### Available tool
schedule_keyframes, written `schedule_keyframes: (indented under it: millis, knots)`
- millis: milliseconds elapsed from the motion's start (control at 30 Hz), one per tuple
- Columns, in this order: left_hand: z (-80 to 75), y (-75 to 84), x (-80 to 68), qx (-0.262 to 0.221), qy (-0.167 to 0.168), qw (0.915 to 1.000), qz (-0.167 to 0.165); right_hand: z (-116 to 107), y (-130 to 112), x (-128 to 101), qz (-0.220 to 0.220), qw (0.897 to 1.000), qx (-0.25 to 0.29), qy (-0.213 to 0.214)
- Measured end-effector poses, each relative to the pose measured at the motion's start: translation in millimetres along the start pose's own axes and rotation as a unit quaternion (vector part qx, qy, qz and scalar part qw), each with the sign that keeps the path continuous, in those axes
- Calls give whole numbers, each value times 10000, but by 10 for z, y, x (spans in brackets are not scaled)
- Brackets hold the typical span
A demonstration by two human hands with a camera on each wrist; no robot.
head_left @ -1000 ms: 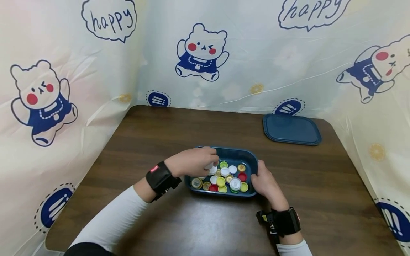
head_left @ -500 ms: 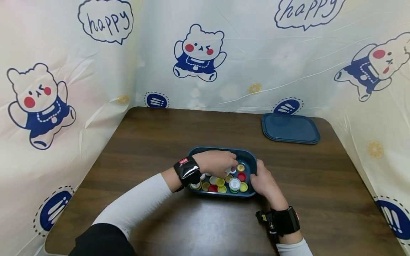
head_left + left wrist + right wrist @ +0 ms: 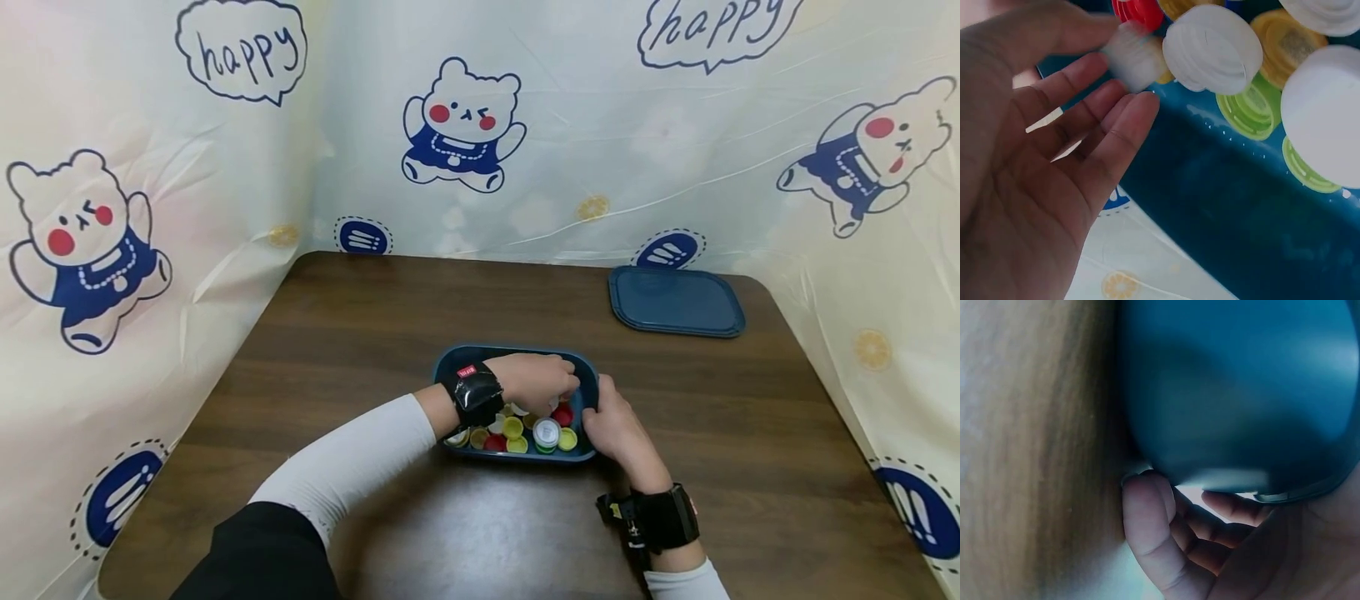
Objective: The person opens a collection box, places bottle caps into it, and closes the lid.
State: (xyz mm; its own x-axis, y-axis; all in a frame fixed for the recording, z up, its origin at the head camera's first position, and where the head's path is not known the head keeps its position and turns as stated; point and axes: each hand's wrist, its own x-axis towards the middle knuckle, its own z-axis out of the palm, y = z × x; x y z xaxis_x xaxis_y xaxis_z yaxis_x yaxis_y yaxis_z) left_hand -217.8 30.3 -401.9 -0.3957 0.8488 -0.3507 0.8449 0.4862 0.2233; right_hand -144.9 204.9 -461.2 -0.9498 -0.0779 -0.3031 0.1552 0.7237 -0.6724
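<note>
Since a second ago, we are seeing the left hand travelling from the left part of the blue tray across to its right end, and it is now hovering over the caps just beside the right hand. In the left wrist view its fingers are lying loosely spread with the palm facing the camera, and a blurred white bottle cap is sitting at the fingertips with the thumb above it; we cannot tell whether the cap is firmly pinched. The right hand is gripping the right end of the tray, thumb on the rim, and in the right wrist view its fingers are curling under the tray's blue wall.

We are finding the tray on the brown counter, near the person and about midway between left and right. Inside it, bottle caps in white, yellow, red and green are lying heaped together. A blue lid is lying flat at the far right of the counter, well apart from the tray. A sheet printed with cartoon bears is surrounding the counter.
</note>
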Motion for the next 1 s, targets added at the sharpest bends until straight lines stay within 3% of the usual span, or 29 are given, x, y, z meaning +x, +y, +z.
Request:
schedule_keyframes:
  millis: [267,467,733,900,1000]
  knots:
    - [-88,12,-141,374,274,9989,76,3,-5,4,-17,10000,-14,14]
    - [-140,-23,-394,449,427,9981,-59,8,-33,6,142,9999,13,-77]
    - [-39,-198,-928,-90,867,9948,-521,18,-29,-23,190,9997,91,-84]
    - [92,-286,-1351,-517,1183,9867,-988,7,-26,-21,170,9997,130,-118]
    - [198,-351,-1610,-788,1389,9777,-1366,-5,-20,-15,178,9996,148,-156]
